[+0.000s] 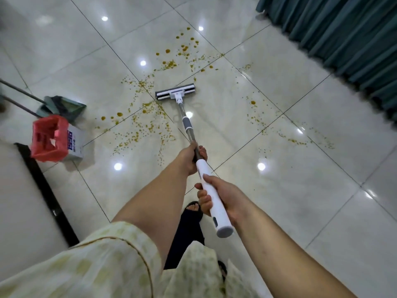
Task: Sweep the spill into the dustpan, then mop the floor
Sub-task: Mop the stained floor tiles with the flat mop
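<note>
Two hands clasp the mop (pixel 218 218): the left hand (pixel 190 159) is curled round the pole (pixel 189 134) where dark metal meets the white plastic grip, and the right hand (pixel 224 193) is wrapped round that smooth white grip lower down, above its rounded grey end cap. The pole is a slim metal tube with a grey collar midway. The mop's flat rectangular head (pixel 175 94), white in the middle with black and grey strips, lies on the floor (pixel 300 190) amid the spill (pixel 148 123). The spill is a wide scatter of small yellow-brown specks and a few rounder amber drops, spread over several tiles on every side of the head. The floor is glossy pale tile, faintly marbled, with thin dark joints and bright spots of reflected light. The dustpan (pixel 64 107), dark green and wedge-shaped, sits on the floor at left, well apart from the head; two thin grey poles (pixel 21 91) run from it to the left edge. Just beside it stands a white box (pixel 75 143) with blue print, lined with a crinkled red bag (pixel 48 137). A pleated teal curtain (pixel 343 39) hangs at upper right.
</note>
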`<state>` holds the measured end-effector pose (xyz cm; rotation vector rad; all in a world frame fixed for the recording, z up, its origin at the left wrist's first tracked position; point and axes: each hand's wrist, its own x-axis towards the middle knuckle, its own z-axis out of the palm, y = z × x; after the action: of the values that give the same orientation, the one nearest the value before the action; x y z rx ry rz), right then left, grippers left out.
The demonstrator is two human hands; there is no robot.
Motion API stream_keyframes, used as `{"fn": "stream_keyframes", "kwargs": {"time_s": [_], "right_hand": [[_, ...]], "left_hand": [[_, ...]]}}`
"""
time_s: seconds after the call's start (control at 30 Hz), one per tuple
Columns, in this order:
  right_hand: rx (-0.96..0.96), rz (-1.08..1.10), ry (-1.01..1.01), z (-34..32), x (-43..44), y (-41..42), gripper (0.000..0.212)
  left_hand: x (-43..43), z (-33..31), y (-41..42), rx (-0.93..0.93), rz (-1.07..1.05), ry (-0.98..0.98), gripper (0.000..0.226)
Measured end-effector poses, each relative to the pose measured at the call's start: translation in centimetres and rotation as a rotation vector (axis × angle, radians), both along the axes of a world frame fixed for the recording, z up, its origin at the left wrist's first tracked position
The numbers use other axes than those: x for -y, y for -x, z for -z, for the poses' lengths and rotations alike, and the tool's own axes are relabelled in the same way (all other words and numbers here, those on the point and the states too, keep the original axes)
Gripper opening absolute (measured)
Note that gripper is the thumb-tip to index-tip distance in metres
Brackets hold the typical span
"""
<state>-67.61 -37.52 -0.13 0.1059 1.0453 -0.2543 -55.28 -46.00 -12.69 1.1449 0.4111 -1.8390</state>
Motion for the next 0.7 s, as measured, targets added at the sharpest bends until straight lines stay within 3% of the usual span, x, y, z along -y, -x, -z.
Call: {"fn": "stream_keyframes", "kwargs": {"time_s": [0.37,0.7], "right_hand": [[0.017,0.004,-0.01,-1.9,-21.4,8.4,0.027],[0.005,-0.008,0.028,-2.4,-33.6,9.4,0.03]], "left_hand": [[-21.7,-2.0,8.4,0.064,0.0,0.009,0.021],[-34.1,-4.6,10.2,0.121,0.025,-0.034,0.024]]}}
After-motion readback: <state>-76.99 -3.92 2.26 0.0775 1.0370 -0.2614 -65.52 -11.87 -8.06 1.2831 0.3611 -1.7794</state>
